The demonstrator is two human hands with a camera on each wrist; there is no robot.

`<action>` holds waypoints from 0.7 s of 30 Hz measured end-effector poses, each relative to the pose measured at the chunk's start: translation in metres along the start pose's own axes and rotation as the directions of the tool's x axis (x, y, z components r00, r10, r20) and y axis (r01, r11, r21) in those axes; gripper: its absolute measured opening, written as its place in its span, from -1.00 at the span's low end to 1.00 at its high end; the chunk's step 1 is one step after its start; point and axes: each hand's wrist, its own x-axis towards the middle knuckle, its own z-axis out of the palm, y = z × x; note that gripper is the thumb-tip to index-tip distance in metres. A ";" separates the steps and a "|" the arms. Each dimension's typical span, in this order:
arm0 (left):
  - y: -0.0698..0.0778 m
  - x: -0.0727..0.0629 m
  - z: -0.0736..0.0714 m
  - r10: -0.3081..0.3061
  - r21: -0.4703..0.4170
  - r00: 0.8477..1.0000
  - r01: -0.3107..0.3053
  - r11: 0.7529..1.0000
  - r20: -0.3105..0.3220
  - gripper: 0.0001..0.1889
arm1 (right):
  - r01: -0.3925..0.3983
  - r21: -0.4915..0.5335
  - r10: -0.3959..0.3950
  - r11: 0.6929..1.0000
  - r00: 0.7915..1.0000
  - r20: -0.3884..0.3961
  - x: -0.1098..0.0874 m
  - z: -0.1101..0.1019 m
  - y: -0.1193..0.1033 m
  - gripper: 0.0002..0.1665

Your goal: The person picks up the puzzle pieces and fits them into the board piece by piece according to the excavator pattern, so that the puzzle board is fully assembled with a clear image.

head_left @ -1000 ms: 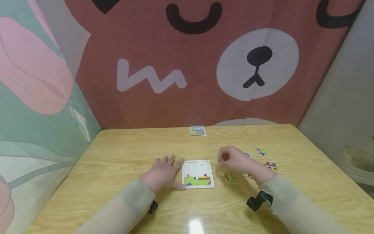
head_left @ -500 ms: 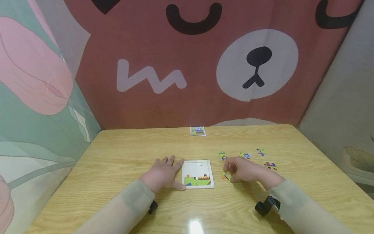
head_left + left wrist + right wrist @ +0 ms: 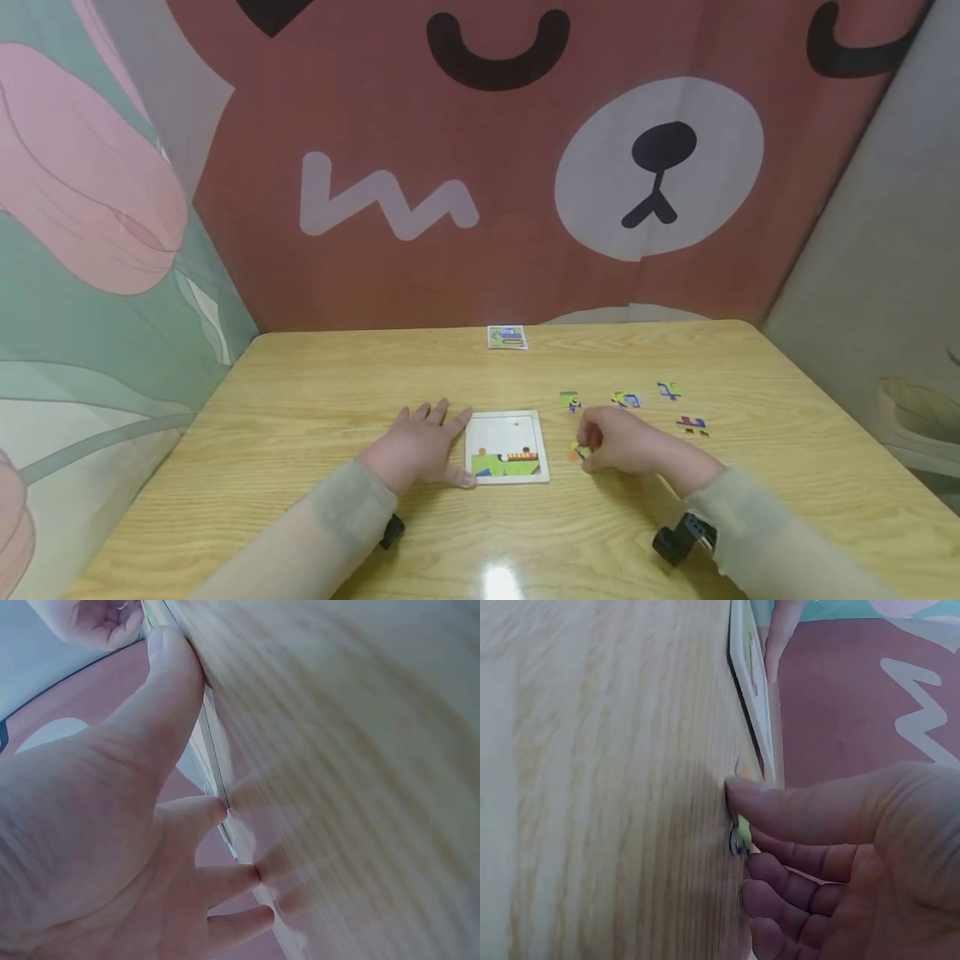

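Note:
My left hand (image 3: 412, 450) lies with spread fingers at the left side of a white puzzle tray (image 3: 498, 427); its thumb (image 3: 169, 667) rests along the edge. Across the bottom of the tray runs a strip of fitted green and yellow picture. To the right of it, my right hand (image 3: 624, 439) pinches a green and orange puzzle piece (image 3: 576, 454) at the table, between thumb and curled fingers. In the right wrist view the thumb (image 3: 780, 810) partly covers this piece (image 3: 743, 831).
Loose puzzle pieces lie beyond and right of my right hand: a green one (image 3: 572, 401), a blue-and-green one (image 3: 626, 400), one with a purple line (image 3: 668, 390) and a red-purple one (image 3: 692, 424). A small picture card (image 3: 507, 337) lies at the table's far edge.
My right hand has moved rightward and down, away from the tray's side, onto the green and orange puzzle piece. The green piece farther back came into view. My left hand has stayed put.

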 end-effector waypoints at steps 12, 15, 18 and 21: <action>-0.003 0.003 0.004 -0.007 -0.013 1.000 0.007 1.000 0.012 0.06 | -0.040 0.036 0.041 0.999 0.998 -0.042 0.005 0.003 -0.002 -0.68; -0.004 0.004 0.005 -0.009 -0.009 1.000 0.009 1.000 0.015 0.06 | -0.001 0.074 0.004 0.997 0.999 -0.034 0.009 0.001 -0.002 -0.74; -0.004 0.005 0.005 -0.009 -0.005 1.000 0.009 1.000 0.014 0.07 | 0.053 0.110 -0.051 0.992 0.998 -0.025 0.014 -0.001 -0.003 -0.78; -0.004 0.005 0.004 -0.009 -0.001 1.000 0.009 1.000 0.013 0.07 | 0.082 0.140 -0.078 0.987 0.996 -0.038 0.023 -0.002 -0.009 -0.81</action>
